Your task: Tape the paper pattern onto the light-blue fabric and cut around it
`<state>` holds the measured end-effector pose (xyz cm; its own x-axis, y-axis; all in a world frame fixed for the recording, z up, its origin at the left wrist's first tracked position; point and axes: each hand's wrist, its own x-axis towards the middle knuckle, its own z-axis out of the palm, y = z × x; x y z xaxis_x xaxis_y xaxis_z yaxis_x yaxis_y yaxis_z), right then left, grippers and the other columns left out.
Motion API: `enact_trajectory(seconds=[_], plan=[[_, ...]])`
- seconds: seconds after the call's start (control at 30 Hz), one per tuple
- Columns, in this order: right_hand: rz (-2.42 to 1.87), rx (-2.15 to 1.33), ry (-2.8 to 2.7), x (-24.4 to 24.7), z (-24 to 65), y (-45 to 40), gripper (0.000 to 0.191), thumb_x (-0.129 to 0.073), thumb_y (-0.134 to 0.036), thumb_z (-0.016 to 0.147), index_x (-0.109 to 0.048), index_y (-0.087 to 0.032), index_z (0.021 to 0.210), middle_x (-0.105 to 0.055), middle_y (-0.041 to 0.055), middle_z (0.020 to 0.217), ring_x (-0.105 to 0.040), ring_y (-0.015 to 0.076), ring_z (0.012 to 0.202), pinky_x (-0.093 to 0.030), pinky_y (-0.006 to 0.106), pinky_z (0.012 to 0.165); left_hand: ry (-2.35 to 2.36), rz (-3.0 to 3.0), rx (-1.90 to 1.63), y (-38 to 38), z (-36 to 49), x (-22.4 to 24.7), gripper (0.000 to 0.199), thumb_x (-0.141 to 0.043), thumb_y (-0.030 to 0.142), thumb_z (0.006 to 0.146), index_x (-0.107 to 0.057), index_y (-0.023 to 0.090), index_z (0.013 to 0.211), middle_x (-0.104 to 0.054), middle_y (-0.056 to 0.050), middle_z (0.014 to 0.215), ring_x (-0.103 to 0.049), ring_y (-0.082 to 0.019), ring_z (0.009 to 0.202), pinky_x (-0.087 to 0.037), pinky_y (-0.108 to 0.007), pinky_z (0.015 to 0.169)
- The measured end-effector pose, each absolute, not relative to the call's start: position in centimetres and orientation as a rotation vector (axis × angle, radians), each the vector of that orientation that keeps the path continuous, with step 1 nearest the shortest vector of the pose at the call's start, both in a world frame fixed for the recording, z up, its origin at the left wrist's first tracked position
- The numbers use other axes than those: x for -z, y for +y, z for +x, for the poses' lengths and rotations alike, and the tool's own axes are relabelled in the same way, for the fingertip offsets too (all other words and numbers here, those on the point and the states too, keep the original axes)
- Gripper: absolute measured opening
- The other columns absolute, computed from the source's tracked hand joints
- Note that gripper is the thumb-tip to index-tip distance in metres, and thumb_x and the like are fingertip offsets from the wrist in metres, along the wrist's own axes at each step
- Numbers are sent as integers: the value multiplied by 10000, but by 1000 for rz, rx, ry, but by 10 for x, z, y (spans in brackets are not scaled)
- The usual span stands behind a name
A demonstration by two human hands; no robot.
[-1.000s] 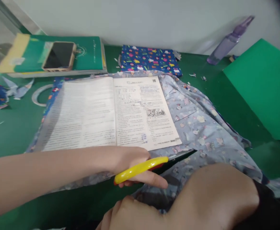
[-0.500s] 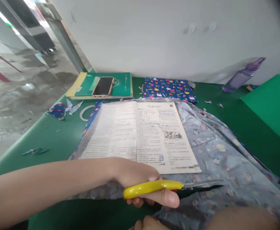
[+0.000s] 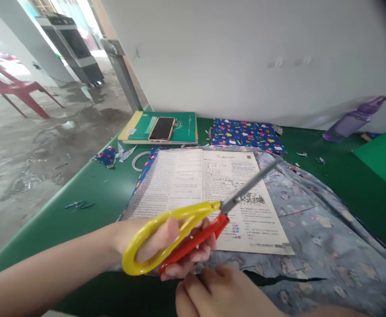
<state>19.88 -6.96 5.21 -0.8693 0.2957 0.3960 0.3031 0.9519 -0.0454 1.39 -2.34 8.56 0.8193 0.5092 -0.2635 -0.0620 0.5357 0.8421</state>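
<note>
My left hand [image 3: 176, 246] is closed around a pair of scissors [image 3: 173, 233] with one yellow and one red handle. The thumb is through the yellow loop, and the blades are together, pointing up and right over an open printed book [image 3: 183, 180]. Beneath the book lies a grey patterned fabric [image 3: 318, 229] with a long cut along its near side. My right hand [image 3: 226, 290] is curled just below the left fingers. The near flap of the fabric runs in behind it; its fingertips are hidden.
On the green table [image 3: 107, 189] are a phone [image 3: 161, 129] on green books [image 3: 186, 125], a blue patterned cloth piece [image 3: 246, 134], a tape roll [image 3: 138, 161], scraps [image 3: 109, 156] and threads [image 3: 79, 205]. A purple bottle [image 3: 348, 123] stands by the white wall.
My left hand has lifted and turned the scissors, so the blades have left the cut and now point up. My right hand has come up beside it. The view has shifted left and up.
</note>
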Motion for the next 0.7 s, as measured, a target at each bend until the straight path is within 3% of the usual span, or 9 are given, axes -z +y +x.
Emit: enact_trajectory(seconds=[0.13,0.23,0.3,0.4,0.57,0.7], plan=[[-635,-148,-2651,-82,205,-49,186,-551,-302,873,-582,-174,741,-617,22,626,-569,176,529,-388,294,418,668,1034,-701,-25,21,-75,661,-341,809,804,-535,191,934,-473,17,680,-353,-66,436,-298,-209,401],[-858,-405,-2548,-91,207,-36,109,-546,-275,877,-576,-173,852,-647,28,758,-613,189,658,-471,312,539,928,1201,-897,-21,29,-71,482,-360,625,924,-553,183,930,-517,-5,682,-469,-109,535,-419,-233,493],[-977,-590,-2471,-92,207,-29,98,-535,-264,882,-555,-175,916,-646,37,838,-614,193,732,-503,334,612,1044,1311,-989,-18,34,-68,422,-417,589,923,-557,191,931,-576,-35,795,-551,-147,697,-502,-272,654],[-1078,-763,-2400,-88,205,-23,177,-547,-273,873,-527,-180,1022,-637,53,947,-608,213,863,-525,388,731,1065,1417,-1091,-15,38,-63,413,-470,608,891,-547,202,903,-591,-47,868,-581,-186,816,-519,-331,790],[-1168,-1000,-2220,-77,204,-21,434,-560,-337,855,-426,-187,1239,-609,94,1149,-595,241,1037,-513,439,873,1007,1498,-1242,-10,39,-53,315,-525,518,891,-497,205,865,-565,-28,861,-578,-169,792,-505,-309,707],[-1190,-1257,-2064,-71,205,-17,471,-580,-361,838,-416,-214,1254,-621,77,1168,-619,237,1032,-514,428,883,1159,1581,-1114,-8,36,-53,268,-674,380,786,-469,208,790,-578,-12,850,-570,-161,778,-488,-310,706]])
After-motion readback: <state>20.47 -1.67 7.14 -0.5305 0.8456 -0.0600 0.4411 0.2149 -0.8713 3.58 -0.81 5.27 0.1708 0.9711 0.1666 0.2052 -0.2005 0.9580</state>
